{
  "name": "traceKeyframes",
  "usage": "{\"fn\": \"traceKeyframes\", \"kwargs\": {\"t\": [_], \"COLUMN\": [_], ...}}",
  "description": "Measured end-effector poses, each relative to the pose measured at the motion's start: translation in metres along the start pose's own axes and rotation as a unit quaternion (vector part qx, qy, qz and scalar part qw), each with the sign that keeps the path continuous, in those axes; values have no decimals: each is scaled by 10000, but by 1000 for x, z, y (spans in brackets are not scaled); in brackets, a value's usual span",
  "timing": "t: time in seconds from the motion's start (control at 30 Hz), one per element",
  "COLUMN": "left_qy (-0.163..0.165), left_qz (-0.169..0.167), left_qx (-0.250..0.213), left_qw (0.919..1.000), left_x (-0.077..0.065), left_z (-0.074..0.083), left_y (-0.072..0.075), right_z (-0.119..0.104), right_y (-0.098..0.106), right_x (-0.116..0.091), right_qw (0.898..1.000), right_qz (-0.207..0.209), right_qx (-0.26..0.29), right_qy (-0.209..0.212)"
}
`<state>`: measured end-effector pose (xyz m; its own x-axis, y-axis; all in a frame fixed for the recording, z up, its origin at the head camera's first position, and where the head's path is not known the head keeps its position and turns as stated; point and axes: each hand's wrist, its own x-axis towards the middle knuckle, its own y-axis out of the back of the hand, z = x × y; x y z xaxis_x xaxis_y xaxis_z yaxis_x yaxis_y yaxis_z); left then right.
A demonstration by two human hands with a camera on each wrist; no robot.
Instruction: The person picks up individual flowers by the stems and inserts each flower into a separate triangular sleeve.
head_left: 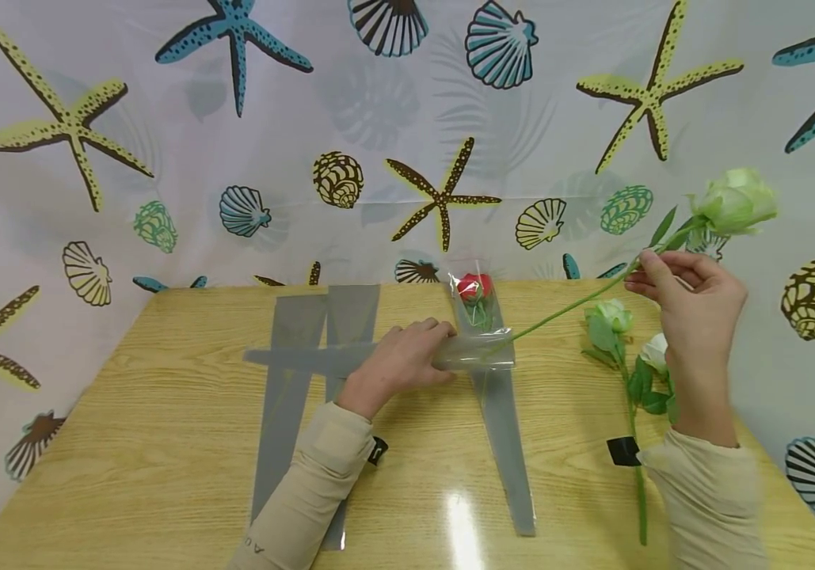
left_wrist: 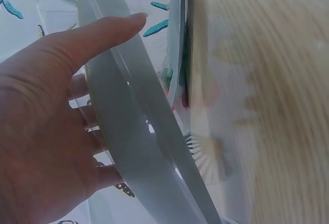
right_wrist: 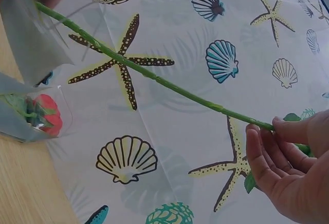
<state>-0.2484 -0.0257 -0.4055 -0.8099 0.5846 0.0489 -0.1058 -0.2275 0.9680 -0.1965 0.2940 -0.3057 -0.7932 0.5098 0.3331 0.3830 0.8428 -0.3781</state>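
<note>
My left hand [head_left: 407, 358] grips a long flower sleeve [head_left: 474, 352] with a grey back and clear front, held crosswise above the table. In the left wrist view the thumb lies over the sleeve [left_wrist: 131, 116] and the fingers curl behind it. A pale green-white rose [head_left: 735, 202] is up at the right, its head beyond my right hand [head_left: 699, 305]. Thumb and fingers of that hand pinch its green stem [right_wrist: 169, 84] below the bloom. The stem slants down left, and its lower end is inside the sleeve's open mouth.
A red rose [head_left: 474, 286] lies in another sleeve [head_left: 510, 451] behind and below the left hand. Two grey sleeves [head_left: 293, 396] lie to the left. Two pale roses [head_left: 614, 315] rest at right, under the right arm. A patterned cloth [head_left: 378, 158] hangs along the table's back edge.
</note>
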Motion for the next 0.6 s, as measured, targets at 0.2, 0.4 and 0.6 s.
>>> {"fn": "traceKeyframes", "kwargs": {"t": [0.2, 0.4, 0.6], "left_qy": [10, 80, 113], "left_qz": [268, 573, 651], "left_qx": [8, -36, 14], "left_qw": [9996, 9983, 9978], "left_x": [1, 3, 4], "left_z": [1, 1, 5], "left_y": [-2, -1, -2], "right_z": [10, 18, 24], "right_y": [-11, -20, -24], "right_x": [-6, -11, -14], "right_qw": [9990, 9979, 9954], "right_qz": [-372, -537, -704], "right_qx": [-193, -314, -584], "right_qy": [-163, -205, -290]}}
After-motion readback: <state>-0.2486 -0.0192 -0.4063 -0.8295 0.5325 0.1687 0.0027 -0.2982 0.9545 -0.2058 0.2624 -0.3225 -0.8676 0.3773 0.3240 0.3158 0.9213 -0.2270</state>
